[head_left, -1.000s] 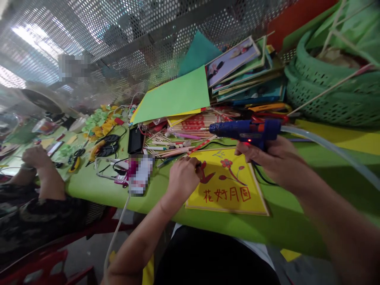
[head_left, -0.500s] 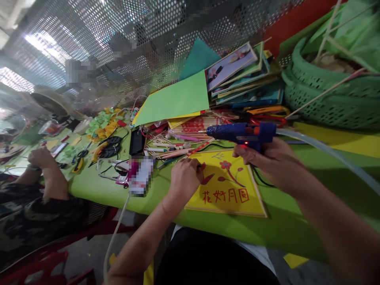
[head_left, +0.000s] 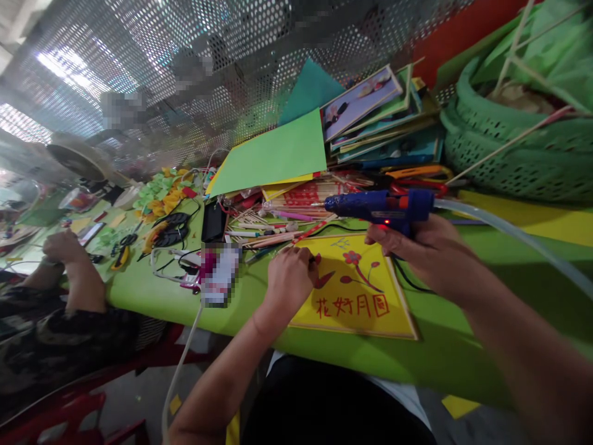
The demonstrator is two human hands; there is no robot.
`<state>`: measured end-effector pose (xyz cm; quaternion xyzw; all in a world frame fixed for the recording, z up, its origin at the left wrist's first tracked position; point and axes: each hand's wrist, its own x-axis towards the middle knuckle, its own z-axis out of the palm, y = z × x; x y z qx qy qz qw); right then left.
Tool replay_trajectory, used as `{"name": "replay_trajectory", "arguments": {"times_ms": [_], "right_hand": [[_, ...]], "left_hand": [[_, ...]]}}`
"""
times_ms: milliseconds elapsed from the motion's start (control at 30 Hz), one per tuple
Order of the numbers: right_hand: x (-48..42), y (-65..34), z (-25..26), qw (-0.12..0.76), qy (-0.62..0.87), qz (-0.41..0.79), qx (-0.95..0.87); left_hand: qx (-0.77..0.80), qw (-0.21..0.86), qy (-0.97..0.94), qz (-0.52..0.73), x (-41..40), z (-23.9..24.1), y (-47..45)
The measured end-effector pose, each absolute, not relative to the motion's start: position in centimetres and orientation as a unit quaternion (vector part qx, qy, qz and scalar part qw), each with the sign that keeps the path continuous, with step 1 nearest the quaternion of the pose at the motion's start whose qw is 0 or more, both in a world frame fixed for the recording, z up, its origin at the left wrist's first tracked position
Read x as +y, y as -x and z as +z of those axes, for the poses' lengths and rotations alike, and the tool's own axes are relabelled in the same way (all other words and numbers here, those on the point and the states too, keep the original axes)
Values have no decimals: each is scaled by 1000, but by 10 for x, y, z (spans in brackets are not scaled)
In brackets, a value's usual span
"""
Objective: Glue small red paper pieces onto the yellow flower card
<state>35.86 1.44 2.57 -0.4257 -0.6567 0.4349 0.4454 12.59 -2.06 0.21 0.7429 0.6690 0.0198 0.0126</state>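
While my right hand (head_left: pixel 428 250) kept its fingers clenched around the grip of the glue gun (head_left: pixel 384 207), I held the gun above the far edge of the card (head_left: pixel 356 290), its nozzle pointing left over the sticks (head_left: pixel 278 225) and its red light glowing. A clear glue stick (head_left: pixel 509 235) ran out behind it toward the right. My left hand (head_left: pixel 290 278) rested on the card's left corner, fingers curled and pinching a small red piece; I could not tell how tightly. That yellow card, with red flowers and red characters, lay flat near the desk's (head_left: pixel 152 287) front edge. Green paper (head_left: pixel 278 154) and stacked books (head_left: pixel 380 117) lay toward the far edge, a green basket (head_left: pixel 509 154) at the far right corner. Another person's hand (head_left: pixel 62 247) rested at the desk's left end.
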Motion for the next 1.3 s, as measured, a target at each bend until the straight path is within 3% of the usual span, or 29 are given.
{"name": "replay_trajectory", "arguments": {"times_ms": [1300], "right_hand": [[20,-367,16,443,474,406,-644]], "left_hand": [[632,59,-768,86,-24,-5,-110]]}}
